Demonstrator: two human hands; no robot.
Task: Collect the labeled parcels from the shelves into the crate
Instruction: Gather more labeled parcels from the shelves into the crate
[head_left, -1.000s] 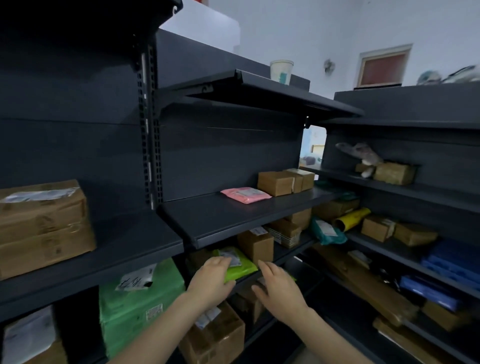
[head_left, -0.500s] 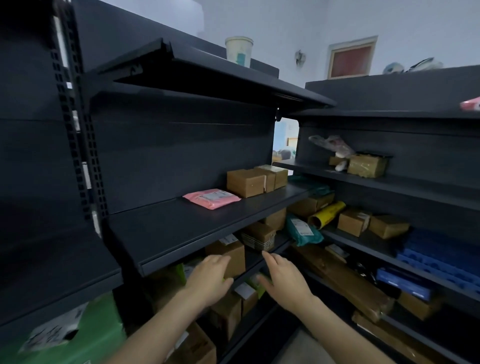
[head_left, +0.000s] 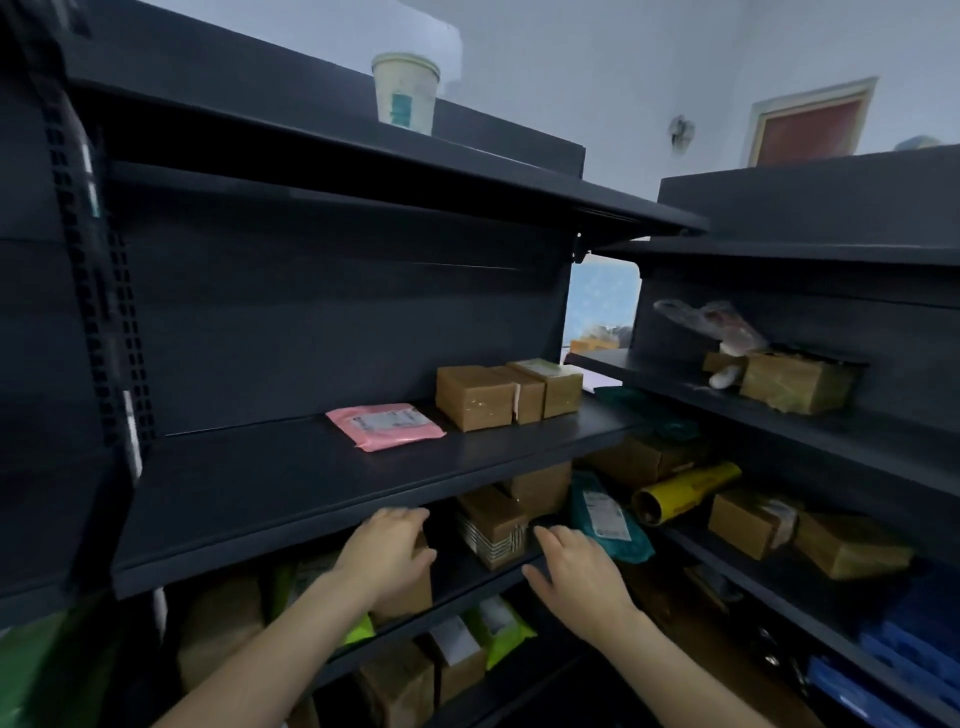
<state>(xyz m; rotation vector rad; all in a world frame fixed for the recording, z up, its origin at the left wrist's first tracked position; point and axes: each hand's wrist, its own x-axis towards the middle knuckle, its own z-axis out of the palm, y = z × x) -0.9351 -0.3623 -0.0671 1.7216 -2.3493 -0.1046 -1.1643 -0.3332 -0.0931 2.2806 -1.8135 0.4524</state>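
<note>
Head view.

**Hidden or unclear:** The left hand (head_left: 387, 551) sits at 6 o'clock on a brown box (head_left: 415, 592) under the middle shelf (head_left: 285, 483). The shelf lip cuts off the box top, and hand and wrist cover most of the rest. The fingers drape over the box's upper edge with the thumb along its front. Whether they clamp it cannot be told. The lower tiers at 7 o'clock are dark and blurred, and the parcels there read only as brown and green shapes.

The right hand (head_left: 576, 571) is at 5 o'clock. Its fingers are spread and loose and hold nothing. The tips are very near the striped box (head_left: 493, 530), but contact is not resolvable. The teal mailer (head_left: 608, 519) lies just beside the hand, at its 1 o'clock.

**Parcels:** These are tan taped cartons and soft mailers, all on the shelves. The pink mailer (head_left: 384, 426) lies flat on the middle shelf near frame centre. Three cartons (head_left: 506, 397) stand touching in a row at its 2 o'clock. A yellow roll (head_left: 685, 491) lies on the right rack at 4 o'clock.

**Writing:** There are white labels on the pink mailer, the teal mailer and a green mailer (head_left: 498, 623), with print too blurred to read. The cup (head_left: 405, 96) at 12 o'clock carries a teal mark, also illegible.
</note>
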